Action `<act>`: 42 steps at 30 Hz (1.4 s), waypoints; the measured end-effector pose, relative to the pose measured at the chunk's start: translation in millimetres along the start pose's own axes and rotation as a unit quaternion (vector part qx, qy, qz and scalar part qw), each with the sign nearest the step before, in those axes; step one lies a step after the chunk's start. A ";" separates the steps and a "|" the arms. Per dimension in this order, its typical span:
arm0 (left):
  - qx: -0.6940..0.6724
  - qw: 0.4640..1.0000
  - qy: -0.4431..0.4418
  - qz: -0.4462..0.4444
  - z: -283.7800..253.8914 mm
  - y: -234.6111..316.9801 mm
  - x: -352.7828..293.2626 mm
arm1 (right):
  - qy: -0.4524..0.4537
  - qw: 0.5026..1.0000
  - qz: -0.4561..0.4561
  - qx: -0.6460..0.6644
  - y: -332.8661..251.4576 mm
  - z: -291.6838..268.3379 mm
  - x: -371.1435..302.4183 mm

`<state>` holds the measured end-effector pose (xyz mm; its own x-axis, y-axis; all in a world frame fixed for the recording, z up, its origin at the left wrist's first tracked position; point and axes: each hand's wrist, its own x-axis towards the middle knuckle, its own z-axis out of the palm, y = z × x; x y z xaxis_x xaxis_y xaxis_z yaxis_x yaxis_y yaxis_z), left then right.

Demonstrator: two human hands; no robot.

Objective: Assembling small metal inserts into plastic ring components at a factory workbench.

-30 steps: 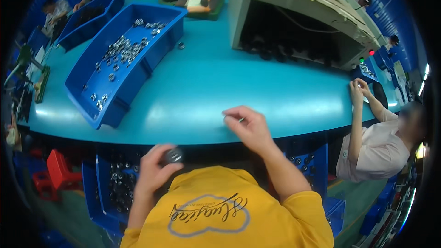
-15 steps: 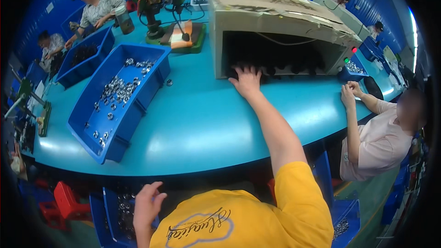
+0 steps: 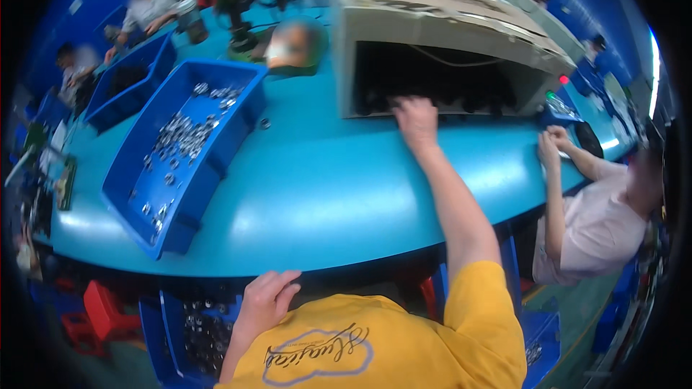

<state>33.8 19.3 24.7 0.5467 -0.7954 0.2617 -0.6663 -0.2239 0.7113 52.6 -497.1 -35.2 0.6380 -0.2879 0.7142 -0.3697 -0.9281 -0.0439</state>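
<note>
My right hand (image 3: 417, 119) is at the lower edge of the opening of a pale, worn box (image 3: 450, 25) on the table. Its fingers are bunched together, with their tips against the dark interior, where several small black round parts (image 3: 472, 103) sit along the opening. What the fingers hold, if anything, is hidden. My left hand (image 3: 265, 299) hovers in front of my chest, below the table edge, with loosely bent fingers, thumb apart and nothing visible in it. Left of the box, a blue bin (image 3: 194, 223) holds many shiny metal parts (image 3: 184, 135).
The teal table (image 3: 317, 194) carries a loose metal part (image 3: 264, 123) beside the bin and a green machine (image 3: 241, 36) at the back. A co-worker in a pale shirt (image 3: 595, 205) sits at the right. Below the table stand a blue crate (image 3: 151, 331) and red stools (image 3: 108, 317).
My right hand has moved right along the box opening, and its spread fingers have drawn together. My left hand has moved right and slightly up, nearer my chest. The view has shifted slightly.
</note>
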 end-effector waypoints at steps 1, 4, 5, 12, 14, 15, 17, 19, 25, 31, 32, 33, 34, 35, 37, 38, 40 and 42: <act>0.004 1.000 0.006 0.013 -0.3 -1.2 5.7 | 0.004 1.000 -0.013 0.017 2.7 -11.0 -4.7; 0.020 0.998 0.033 0.051 -5.9 -10.7 25.4 | -0.021 0.995 -0.054 0.075 -23.0 -44.8 -14.6; 0.025 0.996 0.046 0.067 -6.7 -18.6 37.7 | -0.031 0.994 -0.064 0.085 -31.4 -55.5 -20.5; 0.244 0.967 0.075 0.025 2.4 -108.9 210.5 | -0.090 0.983 -0.079 0.138 -64.0 -76.6 -44.2; 0.254 0.966 0.049 -0.016 14.9 -130.3 248.1 | -0.103 0.983 -0.063 0.142 -64.4 -80.8 -50.5; 0.257 0.965 0.035 -0.036 23.2 -137.3 263.7 | -0.104 0.982 -0.054 0.148 -62.2 -81.8 -53.7; 0.285 0.956 0.014 -0.066 32.6 -154.9 280.1 | -0.104 0.979 -0.038 0.170 -58.6 -78.9 -58.3; 0.274 0.959 0.011 -0.067 38.0 -172.0 280.8 | -0.108 0.975 -0.014 0.195 -54.4 -78.8 -63.7; 0.259 0.963 -0.033 0.061 30.3 -133.9 234.7 | -0.139 0.971 -0.006 0.194 -51.1 -73.8 -71.1; 0.234 0.948 0.127 0.173 -83.7 -64.9 194.1 | -0.192 0.971 0.011 0.144 -58.7 -81.8 -65.9; 0.288 0.921 0.205 0.165 -114.0 -72.0 190.7 | -0.201 0.971 0.021 0.124 -58.1 -85.1 -64.3; 0.325 0.887 0.281 0.169 -149.6 -79.7 183.0 | -0.204 0.973 0.025 0.104 -54.9 -88.5 -64.1; 0.370 0.858 0.344 0.094 -186.4 -96.4 170.1 | -0.206 0.974 0.027 0.088 -53.0 -90.0 -63.2; 0.474 0.781 0.407 -0.016 -208.4 -113.1 153.2 | -0.203 0.976 0.023 0.073 -49.8 -90.1 -64.7; 0.472 0.746 0.431 -0.186 -243.8 -165.5 112.1 | -0.197 0.979 0.014 0.056 -50.6 -92.6 -64.4; 0.430 0.747 0.439 -0.254 -260.9 -194.2 90.4 | -0.194 0.979 0.010 0.053 -52.6 -94.9 -62.7; 0.253 0.811 0.427 -0.309 -292.0 -229.9 63.3 | -0.174 0.984 -0.008 0.041 -59.3 -96.6 -57.7; 0.217 0.807 0.394 -0.382 -309.0 -228.7 54.2 | -0.149 0.988 -0.028 0.025 -64.8 -104.2 -53.4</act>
<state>372.6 201.5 77.8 0.9210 0.2349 0.3107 -0.0037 -0.7923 0.6102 -27.9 -397.1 2.3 0.8296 -0.2856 0.4799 -0.2995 -0.9528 -0.0493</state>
